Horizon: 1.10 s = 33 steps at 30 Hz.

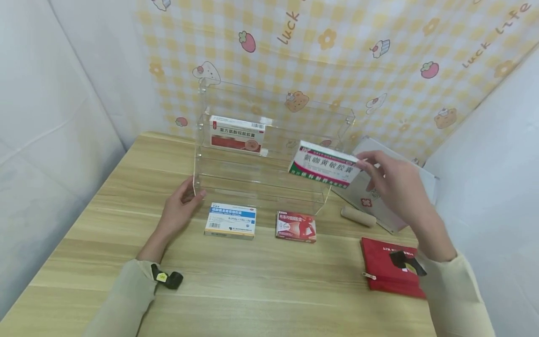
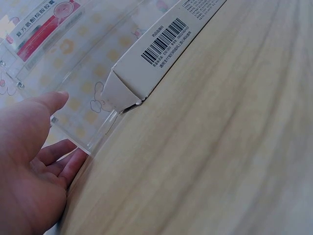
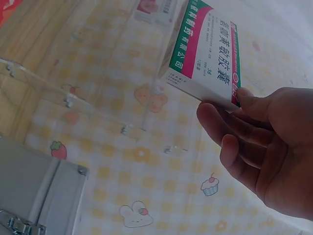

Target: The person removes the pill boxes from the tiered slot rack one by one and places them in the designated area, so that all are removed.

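Note:
My right hand (image 1: 397, 182) pinches one end of a white, green and magenta medicine box (image 1: 324, 164), held up in front of the right part of a clear acrylic tiered rack (image 1: 261, 180). Thumb and fingers grip its end in the right wrist view, with the box (image 3: 208, 54) apart from the table. My left hand (image 1: 178, 206) holds the rack's lower left corner, thumb in front and fingers behind. A white and red medicine box (image 1: 237, 135) stands on an upper tier at the left. On the table before the rack lie a blue and white box (image 1: 230, 221) and a red box (image 1: 296, 227).
A red zip pouch (image 1: 389, 274) lies at the right, partly behind my right forearm. Beside the rack are a beige roll (image 1: 358, 216) and a pale case with metal edges (image 1: 389, 213). A yellow checked curtain (image 1: 328, 61) hangs behind.

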Each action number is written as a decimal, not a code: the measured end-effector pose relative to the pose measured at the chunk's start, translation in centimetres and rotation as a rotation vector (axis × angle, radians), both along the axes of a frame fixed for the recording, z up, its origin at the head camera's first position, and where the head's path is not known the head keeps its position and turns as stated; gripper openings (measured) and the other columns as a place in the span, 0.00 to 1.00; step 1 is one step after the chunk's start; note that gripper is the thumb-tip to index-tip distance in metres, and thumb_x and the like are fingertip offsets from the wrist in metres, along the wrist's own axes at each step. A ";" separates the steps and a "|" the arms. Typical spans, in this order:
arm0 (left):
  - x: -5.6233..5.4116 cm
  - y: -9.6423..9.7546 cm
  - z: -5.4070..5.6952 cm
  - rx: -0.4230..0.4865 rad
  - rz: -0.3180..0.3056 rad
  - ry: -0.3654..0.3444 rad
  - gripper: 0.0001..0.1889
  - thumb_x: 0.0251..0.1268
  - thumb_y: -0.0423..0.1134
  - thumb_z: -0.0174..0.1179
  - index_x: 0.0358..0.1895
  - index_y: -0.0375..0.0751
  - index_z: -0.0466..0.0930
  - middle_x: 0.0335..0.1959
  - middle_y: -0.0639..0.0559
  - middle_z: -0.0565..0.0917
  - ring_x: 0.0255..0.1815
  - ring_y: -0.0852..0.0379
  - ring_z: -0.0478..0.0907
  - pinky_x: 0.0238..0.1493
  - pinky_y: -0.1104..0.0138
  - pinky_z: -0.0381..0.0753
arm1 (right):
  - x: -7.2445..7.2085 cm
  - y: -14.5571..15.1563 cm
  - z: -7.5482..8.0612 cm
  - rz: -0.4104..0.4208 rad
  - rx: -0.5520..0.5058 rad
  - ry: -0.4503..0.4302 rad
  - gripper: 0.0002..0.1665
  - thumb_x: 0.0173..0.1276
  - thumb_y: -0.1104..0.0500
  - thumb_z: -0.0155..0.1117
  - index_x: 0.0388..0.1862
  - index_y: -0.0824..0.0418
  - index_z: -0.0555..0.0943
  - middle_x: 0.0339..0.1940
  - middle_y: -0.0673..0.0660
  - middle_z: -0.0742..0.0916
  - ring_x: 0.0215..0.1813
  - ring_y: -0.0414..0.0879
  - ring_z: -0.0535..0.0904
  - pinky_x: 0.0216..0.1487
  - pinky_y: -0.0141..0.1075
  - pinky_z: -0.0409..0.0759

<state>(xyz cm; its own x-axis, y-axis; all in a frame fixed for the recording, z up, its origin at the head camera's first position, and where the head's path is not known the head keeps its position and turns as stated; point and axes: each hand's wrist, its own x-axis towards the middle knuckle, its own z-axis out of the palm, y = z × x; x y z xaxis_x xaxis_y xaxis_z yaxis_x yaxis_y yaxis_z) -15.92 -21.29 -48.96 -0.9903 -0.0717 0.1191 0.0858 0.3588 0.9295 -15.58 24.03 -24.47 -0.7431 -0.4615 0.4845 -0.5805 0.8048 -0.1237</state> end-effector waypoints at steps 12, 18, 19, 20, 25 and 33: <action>0.2 -0.1 0.2 -0.007 0.001 -0.005 0.37 0.69 0.60 0.55 0.77 0.55 0.55 0.68 0.37 0.70 0.63 0.40 0.72 0.61 0.49 0.74 | 3.0 0.3 -5.8 0.098 0.031 -0.226 0.09 0.68 0.60 0.67 0.47 0.54 0.83 0.27 0.41 0.84 0.19 0.32 0.75 0.21 0.30 0.74; 0.1 0.0 0.1 0.001 -0.007 0.005 0.36 0.70 0.57 0.55 0.77 0.55 0.55 0.68 0.37 0.70 0.63 0.41 0.72 0.61 0.49 0.74 | 4.1 0.6 -9.1 0.120 -0.031 -0.398 0.07 0.72 0.57 0.63 0.46 0.50 0.83 0.31 0.39 0.83 0.18 0.32 0.75 0.20 0.29 0.74; 0.1 0.0 0.1 0.001 -0.009 0.006 0.35 0.70 0.57 0.56 0.77 0.56 0.55 0.68 0.37 0.70 0.63 0.41 0.71 0.61 0.49 0.74 | 4.3 0.6 -9.7 0.138 -0.048 -0.416 0.07 0.72 0.57 0.63 0.46 0.51 0.83 0.32 0.41 0.83 0.18 0.32 0.75 0.19 0.29 0.75; 0.0 0.0 0.1 0.005 -0.010 0.006 0.35 0.70 0.57 0.56 0.77 0.56 0.55 0.68 0.38 0.70 0.64 0.41 0.71 0.61 0.50 0.74 | 4.5 0.7 -10.3 0.148 -0.065 -0.443 0.07 0.72 0.57 0.63 0.46 0.51 0.83 0.33 0.41 0.83 0.18 0.33 0.75 0.19 0.28 0.75; -0.1 0.0 0.2 0.010 -0.013 0.003 0.35 0.70 0.57 0.56 0.77 0.55 0.56 0.69 0.38 0.69 0.64 0.42 0.71 0.62 0.51 0.74 | 5.3 0.7 -13.1 0.161 -0.112 -0.600 0.08 0.73 0.54 0.60 0.47 0.50 0.83 0.38 0.44 0.85 0.17 0.36 0.77 0.21 0.29 0.76; 0.0 0.0 0.3 0.001 0.002 -0.010 0.36 0.70 0.58 0.56 0.77 0.54 0.55 0.68 0.38 0.69 0.63 0.42 0.72 0.61 0.51 0.75 | 5.7 0.8 -15.4 0.136 -0.089 -0.779 0.10 0.73 0.50 0.60 0.48 0.49 0.83 0.38 0.42 0.86 0.18 0.40 0.79 0.30 0.32 0.80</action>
<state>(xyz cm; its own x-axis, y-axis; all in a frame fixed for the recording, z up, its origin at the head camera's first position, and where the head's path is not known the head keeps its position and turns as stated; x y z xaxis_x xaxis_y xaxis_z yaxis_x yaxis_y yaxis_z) -15.91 -21.29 -48.61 -0.9913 -0.0742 0.1089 0.0754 0.3578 0.9307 -9.90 24.82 -39.85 -0.8235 -0.5562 -0.1117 -0.3927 0.7011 -0.5952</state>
